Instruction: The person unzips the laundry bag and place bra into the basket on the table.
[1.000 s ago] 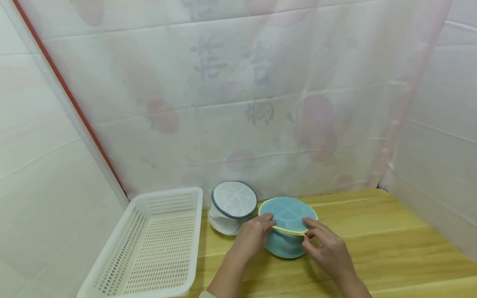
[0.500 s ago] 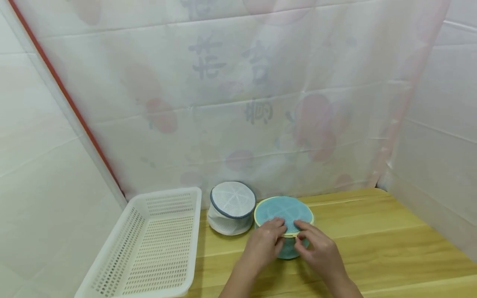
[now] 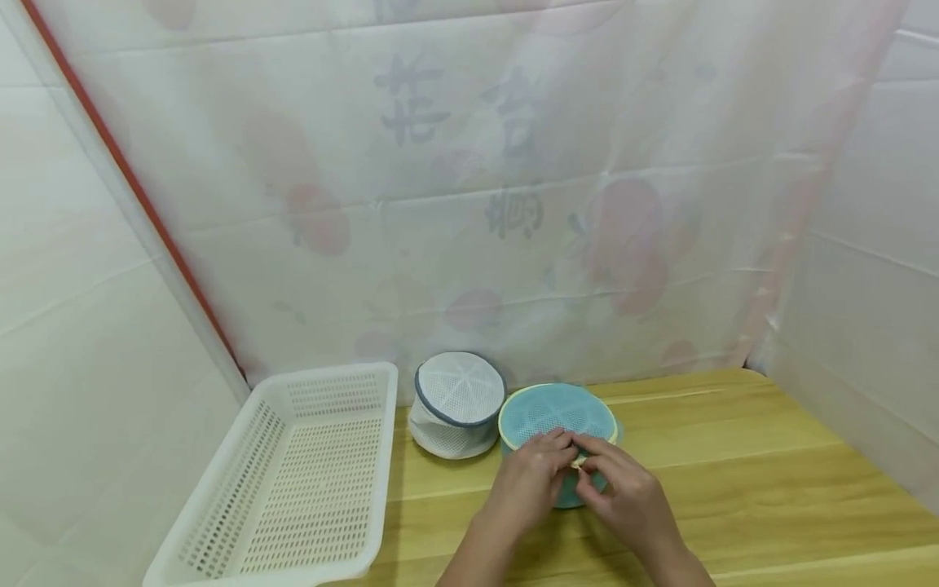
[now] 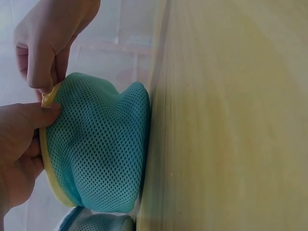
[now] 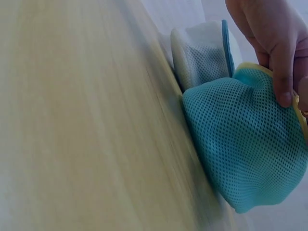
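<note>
Both your hands are on the blue mesh bag, which stands on the counter in front of you, round top facing up. Left hand: gripping the near edge, thumb pressed on the mesh side just under the yellow trim, fingers bent over the top; not spread. Right hand: thumb and index finger closed together on that same trim at the near side, other fingers curled in. A small yellow bit shows between your right fingertips; too small to tell if it's a zip pull. Your fingertips nearly meet, maybe touching; can't tell from the head view. Bag's side wall is creased and dips inward, clear in the left wrist view. White mesh bag with dark blue trim sits just beside, on your left, top tilted toward you; can't tell if the two bags touch. White plastic basket is further left, well apart from your hands. Pale printed sheet hangs behind it all.
</note>
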`<state>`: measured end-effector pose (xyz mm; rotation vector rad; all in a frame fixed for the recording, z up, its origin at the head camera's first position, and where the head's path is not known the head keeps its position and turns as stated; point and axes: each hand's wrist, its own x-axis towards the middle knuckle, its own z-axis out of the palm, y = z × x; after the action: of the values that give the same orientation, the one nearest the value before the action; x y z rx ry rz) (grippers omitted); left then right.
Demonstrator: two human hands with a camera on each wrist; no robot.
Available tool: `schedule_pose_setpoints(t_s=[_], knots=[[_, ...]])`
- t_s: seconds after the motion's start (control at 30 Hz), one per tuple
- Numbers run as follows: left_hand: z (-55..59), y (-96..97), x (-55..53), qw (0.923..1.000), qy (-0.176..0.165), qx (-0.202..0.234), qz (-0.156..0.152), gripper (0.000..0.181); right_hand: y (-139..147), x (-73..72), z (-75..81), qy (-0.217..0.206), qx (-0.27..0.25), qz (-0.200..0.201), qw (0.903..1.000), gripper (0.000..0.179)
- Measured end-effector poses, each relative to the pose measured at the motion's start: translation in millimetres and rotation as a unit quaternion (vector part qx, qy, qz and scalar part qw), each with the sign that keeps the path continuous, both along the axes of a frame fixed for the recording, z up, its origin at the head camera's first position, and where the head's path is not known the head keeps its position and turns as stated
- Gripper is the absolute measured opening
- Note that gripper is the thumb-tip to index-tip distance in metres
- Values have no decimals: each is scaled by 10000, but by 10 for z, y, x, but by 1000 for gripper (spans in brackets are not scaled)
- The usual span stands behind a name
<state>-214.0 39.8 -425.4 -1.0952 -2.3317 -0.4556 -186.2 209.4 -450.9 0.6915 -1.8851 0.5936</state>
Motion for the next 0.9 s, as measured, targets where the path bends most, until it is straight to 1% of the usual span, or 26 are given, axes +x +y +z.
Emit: schedule_pose_setpoints(t_s=[0.07,0.17,0.27,0.4,0.5,0.57,0.77,0.9], knots=[[-1,-11,-12,10000,61,-70,23,26,11,3,15,-4,23,-36,10000,33],[0,-26,-26,9999,55,-129,36,25,31,8,33,5,62,-100,9999,36],[-1,-38,-33,9999,27,-112,15,25,63,13,47,6,95,-193,9998,32],[-8,-55,-44,9999,83,-85,-2,25,127,30,64,-165,40,-296,9994,21],[-17,-80,-58,10000,79,-11,-16,25,167,37,73,-300,-14,-303,9991,14],[-21,-104,-69,10000,54,56,-12,24,181,35,75,-292,-28,-293,9991,11],[-43,-196,-121,9995,195,177,163,21,195,18,33,-282,-83,-222,9993,8],[-37,-229,-132,9995,186,179,190,21,177,16,-4,-309,-83,-166,9994,9]])
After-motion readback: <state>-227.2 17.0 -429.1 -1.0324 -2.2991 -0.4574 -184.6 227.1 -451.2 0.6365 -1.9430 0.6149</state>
